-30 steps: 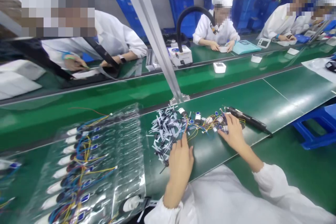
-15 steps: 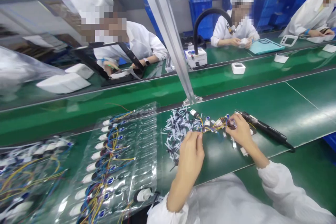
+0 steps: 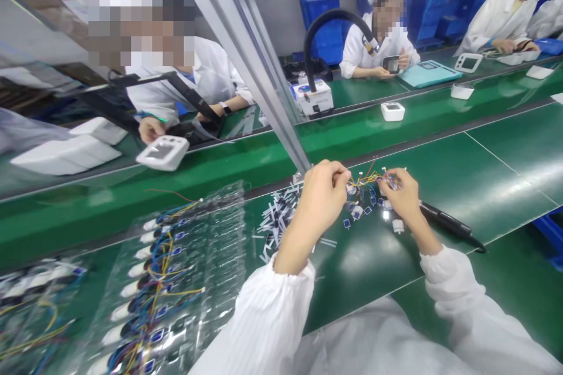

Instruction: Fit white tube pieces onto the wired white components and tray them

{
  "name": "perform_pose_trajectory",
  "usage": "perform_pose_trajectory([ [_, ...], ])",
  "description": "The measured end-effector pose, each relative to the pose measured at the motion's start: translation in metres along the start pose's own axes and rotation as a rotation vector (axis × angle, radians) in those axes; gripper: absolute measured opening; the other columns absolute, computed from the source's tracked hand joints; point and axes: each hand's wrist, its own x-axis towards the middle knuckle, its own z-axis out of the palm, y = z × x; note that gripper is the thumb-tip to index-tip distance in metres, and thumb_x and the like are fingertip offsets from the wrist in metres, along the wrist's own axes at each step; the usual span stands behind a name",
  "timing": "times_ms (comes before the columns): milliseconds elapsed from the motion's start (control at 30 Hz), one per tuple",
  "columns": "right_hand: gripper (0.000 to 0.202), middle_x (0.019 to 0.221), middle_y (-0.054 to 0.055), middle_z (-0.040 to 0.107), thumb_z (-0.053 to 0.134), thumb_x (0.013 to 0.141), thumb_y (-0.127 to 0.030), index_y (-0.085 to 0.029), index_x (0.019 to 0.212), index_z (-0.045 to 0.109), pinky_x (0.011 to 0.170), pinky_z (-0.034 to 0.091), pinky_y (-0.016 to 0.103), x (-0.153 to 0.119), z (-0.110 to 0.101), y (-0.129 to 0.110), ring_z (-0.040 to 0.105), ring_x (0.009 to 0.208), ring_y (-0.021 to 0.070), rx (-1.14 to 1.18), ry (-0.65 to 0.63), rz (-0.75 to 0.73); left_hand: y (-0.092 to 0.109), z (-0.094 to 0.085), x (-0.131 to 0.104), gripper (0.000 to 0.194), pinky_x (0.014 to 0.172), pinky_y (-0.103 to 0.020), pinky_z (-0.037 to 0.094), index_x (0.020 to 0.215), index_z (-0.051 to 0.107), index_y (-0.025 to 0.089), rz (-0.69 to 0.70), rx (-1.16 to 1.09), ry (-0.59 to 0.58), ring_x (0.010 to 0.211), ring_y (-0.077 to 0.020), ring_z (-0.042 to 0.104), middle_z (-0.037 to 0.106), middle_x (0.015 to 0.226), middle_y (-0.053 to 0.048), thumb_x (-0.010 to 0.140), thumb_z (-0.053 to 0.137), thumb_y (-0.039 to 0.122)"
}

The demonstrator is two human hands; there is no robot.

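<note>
My left hand (image 3: 324,194) is closed in a pinch at the left end of a tangle of thin coloured wires (image 3: 368,179). At the other end, my right hand (image 3: 402,194) has its fingertips closed on the same wires. Small blue squares (image 3: 368,210) and white parts (image 3: 357,211) dangle or lie below the wires; which of them are joined to the wires I cannot tell. A pile of short grey-white strips (image 3: 278,215) lies left of my hands, partly behind my left forearm. Beside my right wrist is a black pen-shaped tool (image 3: 446,220) with a cable.
A clear plastic tray (image 3: 215,246) on the left holds a row of white parts with wires (image 3: 132,290). A metal post (image 3: 264,88) slants down ahead. Across the green belt (image 3: 343,132), co-workers handle white devices (image 3: 162,152). A gooseneck arm (image 3: 314,29) stands there.
My left hand has moved forward, up to the wires, and more blue squares show below them. A co-worker at the left now holds a white device out over the belt. The view has shifted.
</note>
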Motion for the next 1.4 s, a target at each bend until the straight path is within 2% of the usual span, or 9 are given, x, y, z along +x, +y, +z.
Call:
perform_pose_trajectory([
  [167,0.015,0.102,0.008,0.074,0.069,0.086,-0.033,-0.022,0.096,0.071,0.091,0.052,0.043,-0.007,-0.001,0.013,0.067,0.097,0.0289,-0.020,0.013,0.021,-0.018,0.007,0.014,0.014,0.074,-0.032,0.051,0.086,0.075,0.016,0.009,0.007,-0.024,0.077,-0.0190,0.067,0.070,0.084,-0.006,0.086,0.063,0.009],
  [533,0.020,0.115,0.010,0.073,0.070,0.088,-0.029,-0.023,0.107,0.073,0.101,0.052,0.050,-0.019,-0.017,0.001,0.067,0.110,0.0313,-0.001,-0.011,-0.013,-0.025,-0.023,0.038,0.031,0.083,-0.039,0.056,0.090,0.077,0.014,0.168,0.358,-0.026,0.086,-0.0261,0.072,0.078,0.085,-0.011,0.083,0.050,0.003],
  [700,0.013,0.115,0.011,0.074,0.067,0.090,-0.029,-0.023,0.100,0.073,0.099,0.055,0.051,-0.028,-0.032,0.000,0.070,0.110,0.0297,0.032,0.037,0.021,-0.014,-0.038,0.038,0.029,0.079,-0.037,0.055,0.087,0.077,0.015,0.205,0.355,-0.012,0.083,-0.0260,0.073,0.079,0.084,-0.011,0.081,0.052,0.003],
  [867,0.018,0.117,0.012,0.073,0.067,0.090,-0.034,-0.021,0.102,0.073,0.085,0.063,0.046,-0.025,-0.047,0.006,0.071,0.107,0.0284,0.038,0.082,0.075,0.008,-0.062,0.033,0.029,0.078,-0.034,0.056,0.084,0.076,0.018,0.349,0.291,0.149,0.080,-0.0239,0.074,0.079,0.082,-0.006,0.081,0.052,0.002],
  [1000,0.042,0.122,0.014,0.072,0.075,0.084,-0.043,-0.023,0.121,0.073,0.073,0.066,0.045,-0.021,-0.071,0.006,0.073,0.099,0.0301,-0.030,-0.067,0.105,0.023,-0.084,0.030,0.029,0.078,-0.031,0.057,0.082,0.075,0.021,0.478,0.225,0.268,0.080,-0.0205,0.074,0.078,0.080,-0.001,0.081,0.052,0.003],
  [1100,0.053,0.128,0.014,0.072,0.077,0.083,-0.050,-0.026,0.131,0.071,0.071,0.067,0.047,-0.018,-0.095,-0.008,0.073,0.105,0.0339,-0.128,-0.166,0.104,0.031,-0.097,0.029,0.031,0.077,-0.030,0.056,0.079,0.073,0.023,0.542,0.171,0.383,0.078,-0.0180,0.073,0.076,0.078,0.001,0.080,0.052,0.001],
  [1200,0.050,0.131,0.013,0.071,0.075,0.086,-0.054,-0.026,0.128,0.073,0.077,0.067,0.048,-0.014,-0.107,-0.038,0.073,0.108,0.0339,-0.119,-0.005,0.090,0.037,-0.103,0.029,0.033,0.076,-0.031,0.056,0.080,0.072,0.023,0.595,0.119,0.484,0.077,-0.0166,0.072,0.074,0.078,0.002,0.080,0.052,-0.002],
  [1300,0.037,0.121,0.011,0.075,0.076,0.089,-0.050,-0.026,0.117,0.076,0.082,0.067,0.044,-0.015,-0.097,-0.072,0.074,0.106,0.0296,0.069,0.137,0.099,0.041,-0.103,0.032,0.028,0.076,-0.031,0.056,0.083,0.072,0.020,0.635,0.072,0.564,0.078,-0.0162,0.071,0.074,0.080,0.000,0.084,0.054,-0.001],
  [1400,0.026,0.104,0.009,0.078,0.075,0.091,-0.044,-0.024,0.107,0.077,0.075,0.067,0.038,-0.023,-0.071,-0.098,0.076,0.093,0.0252,0.307,0.034,0.111,0.045,-0.102,0.034,0.025,0.077,-0.029,0.056,0.085,0.071,0.019,0.655,0.034,0.612,0.081,-0.0152,0.071,0.074,0.082,0.000,0.089,0.055,0.001],
])
